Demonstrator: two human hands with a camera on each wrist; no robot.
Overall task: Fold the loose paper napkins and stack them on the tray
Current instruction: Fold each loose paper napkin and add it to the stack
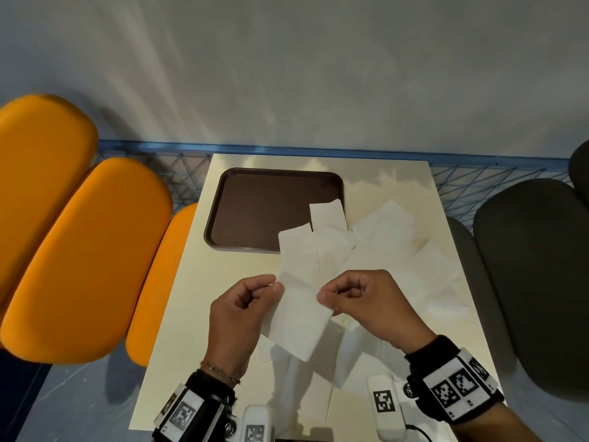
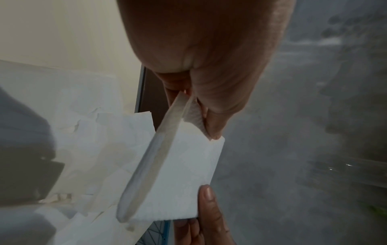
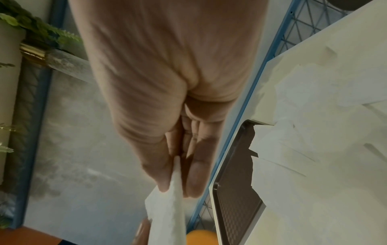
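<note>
I hold one paper napkin [image 1: 299, 317] above the near half of the table [image 1: 197, 282], my left hand [image 1: 237, 317] pinching its upper left corner and my right hand [image 1: 366, 301] pinching its upper right corner, each between thumb and fingertip. In the left wrist view the sheet shows two layers bowed apart along one edge, so I judge it is already doubled over once and I am lining the corners up.

The brown tray [image 1: 251, 205] sits at the far left corner of the table. No neat stack shows on it. One narrow white piece [image 1: 326, 213] lies on the tray's near right corner, and another piece [image 1: 298, 250] hangs across the tray's near rim, half on, half off. I cannot tell whether these are finished folds. A heap of loose napkins [image 1: 411, 250] covers the right side of the table, overlapping one another, and more lie under my wrists at the near edge. Most of the work looks still ahead.

The napkins are thin, soft, matte white, faintly embossed, limp enough to sag. The tray is rigid plastic with rounded corners, a raised rim and a fine textured floor. The table is smooth, pale cream and slightly glossy.
</note>
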